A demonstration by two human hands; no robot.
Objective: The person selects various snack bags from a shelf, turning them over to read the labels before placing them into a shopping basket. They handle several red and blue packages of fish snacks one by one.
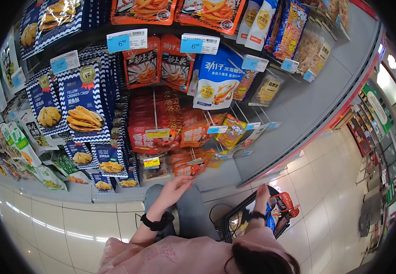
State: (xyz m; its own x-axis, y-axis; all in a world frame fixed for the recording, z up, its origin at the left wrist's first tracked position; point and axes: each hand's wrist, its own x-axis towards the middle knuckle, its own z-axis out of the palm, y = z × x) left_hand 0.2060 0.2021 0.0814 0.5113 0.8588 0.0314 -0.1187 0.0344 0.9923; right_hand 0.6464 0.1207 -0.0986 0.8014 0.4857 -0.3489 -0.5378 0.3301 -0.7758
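Left hand open, fingers spread, empty, reaching toward orange snack packs on bottom pegs, just short of them, right hand reaching down into basket, its grip not discernible, basket on floor at right

One view only, taken from a head-worn camera with a fisheye lens; edges are curved and corners blacked out. The scene is looked at forward and down from above the person's own head and shoulders, seen at 6 o'clock. A snack shelf is faced at close range, filling 9 to 1 o'clock. Tiled floor and an aisle are seen farther off at 3 to 4 o'clock.
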